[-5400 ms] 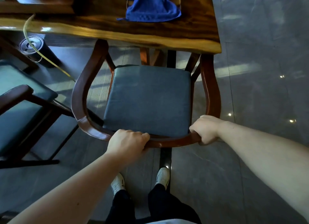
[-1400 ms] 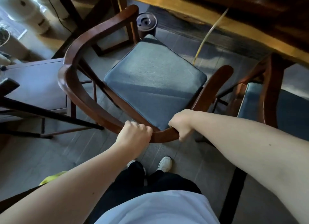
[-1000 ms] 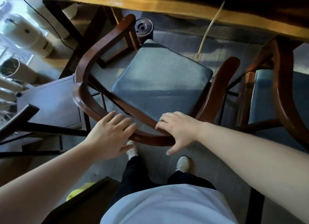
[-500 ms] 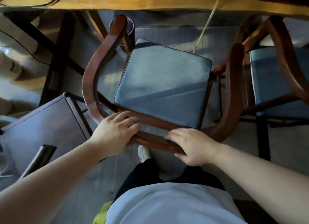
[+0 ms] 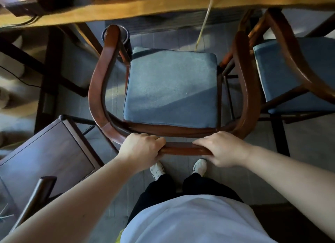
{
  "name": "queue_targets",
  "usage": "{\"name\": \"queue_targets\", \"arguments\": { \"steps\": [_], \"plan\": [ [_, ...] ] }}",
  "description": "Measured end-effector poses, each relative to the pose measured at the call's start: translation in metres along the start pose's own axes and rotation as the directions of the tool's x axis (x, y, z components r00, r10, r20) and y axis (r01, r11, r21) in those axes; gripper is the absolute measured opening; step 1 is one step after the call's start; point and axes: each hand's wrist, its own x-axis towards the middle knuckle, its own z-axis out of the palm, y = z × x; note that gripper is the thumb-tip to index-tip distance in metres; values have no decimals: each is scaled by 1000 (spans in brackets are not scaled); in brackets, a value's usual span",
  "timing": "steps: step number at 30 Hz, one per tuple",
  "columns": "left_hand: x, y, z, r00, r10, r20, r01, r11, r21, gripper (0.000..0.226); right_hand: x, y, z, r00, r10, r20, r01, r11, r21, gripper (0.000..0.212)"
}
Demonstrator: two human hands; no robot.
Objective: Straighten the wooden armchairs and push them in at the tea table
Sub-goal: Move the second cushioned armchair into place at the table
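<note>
A wooden armchair (image 5: 98, 83) with a curved reddish back rail and a blue-grey seat cushion (image 5: 172, 86) stands square to the tea table (image 5: 145, 6), its arm tips close to the table's edge. My left hand (image 5: 142, 150) and my right hand (image 5: 222, 149) both grip the back rail, a short gap of rail between them. A second armchair (image 5: 290, 48) with a blue cushion stands at the right, its front under the table.
A dark low side table (image 5: 41, 155) sits at the left, close to the chair's back corner. A dark cylindrical can (image 5: 125, 37) stands on the floor under the table. A yellow hose (image 5: 204, 21) hangs from the table. My feet (image 5: 178, 167) are behind the chair.
The chair has turned from angled to square with the table and moved closer to it. Both hands went from resting flat on the rail to gripping it.
</note>
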Motion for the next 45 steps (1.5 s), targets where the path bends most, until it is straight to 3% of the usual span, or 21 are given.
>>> {"name": "queue_targets", "arguments": {
  "steps": [10,14,17,22,28,34,45],
  "plan": [
    [67,61,6,989,-25,-143,26,1000,6,34,-33,70,-33,994,104,28,-102,993,-67,51],
    [55,54,5,975,-14,-220,1,998,-60,27,-43,66,-22,989,99,-106,-99,995,5,61],
    [40,30,7,971,-58,-233,40,996,-82,41,-45,71,-8,970,109,-218,-102,994,41,70],
    [46,19,15,964,-64,-259,21,986,-167,29,-37,81,-10,960,153,-235,-158,988,-2,39],
    [47,21,16,943,-24,-332,-33,986,-164,30,-42,85,-6,953,86,-292,-87,996,9,23],
    [67,29,16,940,14,-341,-74,984,-164,30,-53,99,-7,949,121,-292,-125,992,6,32],
    [121,47,6,959,-20,-282,-19,991,-132,33,-55,152,-35,952,165,-257,-167,986,17,30]
  ]
}}
